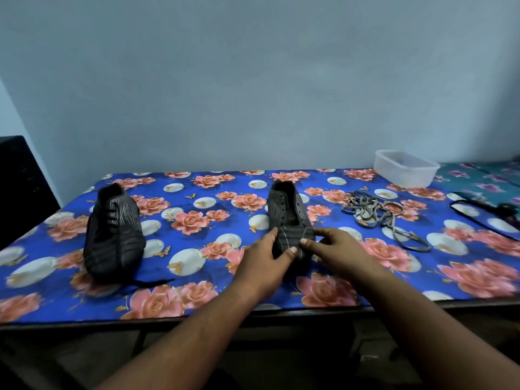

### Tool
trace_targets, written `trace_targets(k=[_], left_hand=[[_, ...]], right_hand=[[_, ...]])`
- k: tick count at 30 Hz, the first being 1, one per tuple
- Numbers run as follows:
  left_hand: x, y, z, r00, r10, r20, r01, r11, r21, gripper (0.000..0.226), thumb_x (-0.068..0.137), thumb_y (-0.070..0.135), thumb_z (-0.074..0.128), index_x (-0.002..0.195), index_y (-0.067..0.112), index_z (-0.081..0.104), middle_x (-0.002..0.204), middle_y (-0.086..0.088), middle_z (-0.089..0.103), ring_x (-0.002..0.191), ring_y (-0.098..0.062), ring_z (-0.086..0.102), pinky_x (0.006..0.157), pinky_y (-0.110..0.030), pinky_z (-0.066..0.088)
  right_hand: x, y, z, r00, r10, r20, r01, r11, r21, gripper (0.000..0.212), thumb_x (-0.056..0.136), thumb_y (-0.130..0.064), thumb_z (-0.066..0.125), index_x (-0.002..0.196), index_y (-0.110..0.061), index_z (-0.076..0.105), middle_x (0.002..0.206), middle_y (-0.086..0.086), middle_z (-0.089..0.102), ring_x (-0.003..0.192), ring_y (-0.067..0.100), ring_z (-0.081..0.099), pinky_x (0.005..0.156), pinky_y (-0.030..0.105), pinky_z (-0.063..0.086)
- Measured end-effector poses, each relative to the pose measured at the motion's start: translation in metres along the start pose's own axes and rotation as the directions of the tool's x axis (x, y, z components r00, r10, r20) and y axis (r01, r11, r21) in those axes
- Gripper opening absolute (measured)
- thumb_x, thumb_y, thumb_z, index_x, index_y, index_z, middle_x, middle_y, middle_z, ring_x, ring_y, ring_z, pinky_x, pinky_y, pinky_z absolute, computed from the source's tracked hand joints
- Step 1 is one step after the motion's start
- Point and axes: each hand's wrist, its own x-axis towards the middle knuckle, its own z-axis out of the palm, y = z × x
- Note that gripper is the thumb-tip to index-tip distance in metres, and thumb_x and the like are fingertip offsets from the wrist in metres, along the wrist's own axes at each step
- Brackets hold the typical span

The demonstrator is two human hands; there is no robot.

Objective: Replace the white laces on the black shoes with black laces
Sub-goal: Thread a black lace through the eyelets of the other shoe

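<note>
Clear plastic tub (pixel 405 167) at the worktop's (pixel 197 299) far right corner, floral blue cloth, plain pale wall (pixel 253 80) behind.

Open cloth (pixel 197 220) between both shoes (pixel 114 235).

Head camera, forward-down over table (pixel 197 313), near; edges seemingly blurred.
</note>
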Motion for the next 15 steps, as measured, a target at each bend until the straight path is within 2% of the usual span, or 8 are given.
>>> trace_targets(k=[2, 4, 7, 9, 11, 13, 15], left_hand=[[-0.010, 0.001, 0.002, 0.999, -0.022, 0.024, 0.023, 1.000, -0.022, 0.082, 0.080, 0.057, 0.062, 0.153, 0.026, 0.040, 0.139, 0.006, 0.062, 0.124, -0.011, 0.060, 0.106, -0.039, 0.049], [-0.018, -0.001, 0.004, 0.999, -0.025, 0.037, 0.026, 0.999, -0.030, 0.093, 0.072, 0.066, 0.059, 0.154, 0.028, 0.039, 0.139, 0.006, 0.062, 0.125, -0.010, 0.059, 0.107, -0.039, 0.049], [-0.023, 0.000, 0.003, 0.997, -0.011, 0.075, 0.012, 1.000, -0.012, 0.092, 0.068, 0.071, 0.056, 0.150, 0.033, 0.042, 0.135, 0.010, 0.064, 0.123, -0.009, 0.060, 0.105, -0.039, 0.050], [-0.022, 0.002, 0.003, 0.995, -0.016, 0.101, 0.015, 1.000, 0.005, 0.081, 0.069, 0.071, 0.058, 0.143, 0.040, 0.046, 0.130, 0.013, 0.066, 0.120, -0.009, 0.062, 0.103, -0.041, 0.051], [-0.023, 0.007, 0.005, 0.998, 0.008, 0.061, -0.011, 0.999, 0.048, 0.080, 0.074, 0.071, 0.062, 0.145, 0.041, 0.044, 0.143, 0.010, 0.057, 0.131, -0.013, 0.055, 0.109, -0.044, 0.047], [-0.027, 0.020, 0.008, 0.995, 0.092, -0.039, -0.085, 0.986, 0.145, 0.075, 0.086, 0.057, 0.068, 0.152, 0.033, 0.041, 0.161, 0.002, 0.037, 0.146, -0.017, 0.037, 0.118, -0.045, 0.034], [-0.033, 0.033, 0.013, 0.967, 0.225, -0.122, -0.201, 0.962, 0.184, 0.063, 0.091, 0.040, 0.070, 0.149, 0.028, 0.048, 0.162, 0.002, 0.032, 0.148, -0.015, 0.030, 0.121, -0.041, 0.028]], right_hand=[[-0.010, 0.001, 0.000, 1.000, -0.004, 0.007, 0.004, 1.000, 0.015, 0.027, 0.093, -0.027, 0.073, 0.118, -0.018, 0.070, 0.075, -0.001, 0.069, 0.056, 0.006, 0.062, 0.052, 0.023, 0.049], [-0.017, 0.002, 0.001, 1.000, -0.020, 0.008, 0.020, 1.000, -0.017, 0.029, 0.093, -0.025, 0.072, 0.121, -0.015, 0.070, 0.075, -0.002, 0.070, 0.054, -0.001, 0.062, 0.053, 0.017, 0.047], [-0.026, 0.000, -0.001, 0.998, -0.060, 0.008, 0.060, 0.996, -0.069, 0.031, 0.094, -0.026, 0.071, 0.124, -0.015, 0.069, 0.077, -0.001, 0.070, 0.054, -0.006, 0.062, 0.052, 0.010, 0.043], [-0.033, -0.002, -0.006, 0.997, -0.074, -0.003, 0.073, 0.993, -0.090, 0.033, 0.095, -0.027, 0.070, 0.126, -0.016, 0.068, 0.086, 0.000, 0.072, 0.066, -0.004, 0.066, 0.054, 0.009, 0.043], [-0.039, -0.004, -0.012, 0.997, -0.066, -0.025, 0.063, 0.991, -0.115, 0.039, 0.095, -0.032, 0.070, 0.130, -0.016, 0.064, 0.101, 0.004, 0.072, 0.087, 0.010, 0.070, 0.062, 0.013, 0.046], [-0.042, -0.001, -0.022, 0.995, -0.074, -0.067, 0.062, 0.986, -0.156, 0.048, 0.093, -0.039, 0.070, 0.134, -0.015, 0.063, 0.113, 0.004, 0.071, 0.095, 0.016, 0.068, 0.075, 0.023, 0.048], [-0.046, 0.005, -0.035, 0.990, -0.090, -0.108, 0.069, 0.981, -0.181, 0.046, 0.092, -0.042, 0.071, 0.132, -0.018, 0.066, 0.115, -0.002, 0.071, 0.096, 0.011, 0.067, 0.086, 0.029, 0.051]])
